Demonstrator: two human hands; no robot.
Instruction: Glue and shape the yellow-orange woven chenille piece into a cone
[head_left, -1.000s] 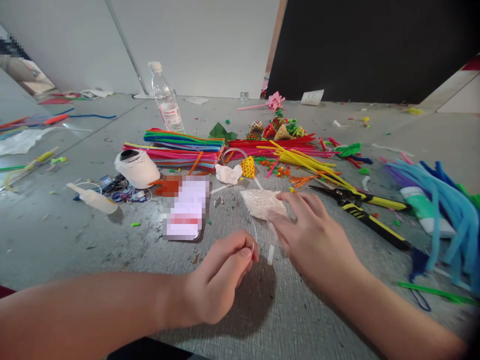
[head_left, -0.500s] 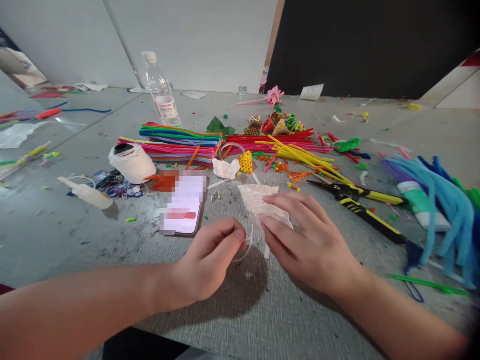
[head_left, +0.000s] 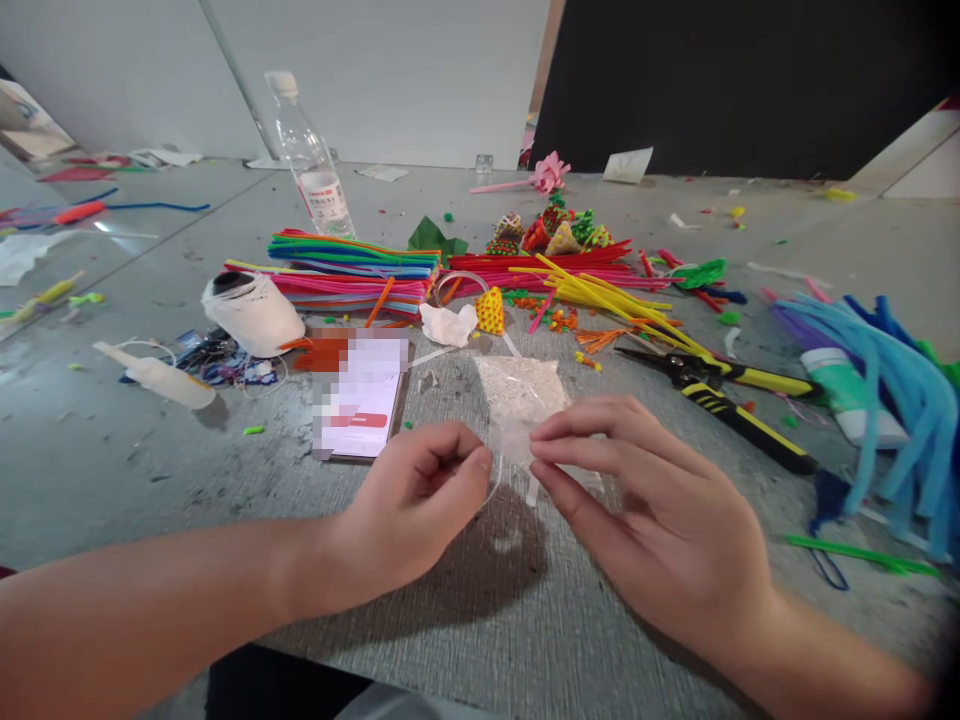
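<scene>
My left hand (head_left: pixel 424 500) is closed, its thumb pressed against the curled index finger. A thin clear cord (head_left: pixel 495 485) comes out of the pinch and curves below it. My right hand (head_left: pixel 652 500) has its thumb and fingertips drawn close together. Anything between those tips is too small to make out. Right beside these fingertips lies a clear plastic bag of small whitish beads (head_left: pixel 521 385), flat on the grey table (head_left: pixel 465 640). Its transparent lower part reaches behind the right fingers. A small yellow beaded piece (head_left: pixel 490 311) and crumpled white tissue (head_left: pixel 448 324) sit beyond the bag.
A phone (head_left: pixel 367 395) and a glue bottle (head_left: pixel 169 380) lie to the left, near a white-wrapped roll (head_left: pixel 255 315). Pipe cleaners (head_left: pixel 352 265) and a plastic bottle (head_left: pixel 311 170) are behind. Pliers (head_left: pixel 720 385) and light-blue strips (head_left: pixel 900 390) lie right.
My right hand has shifted slightly right and drawn back from the bag, leaving more of it visible. My left hand has stayed nearly in place, still pinching. The view has shifted a little.
</scene>
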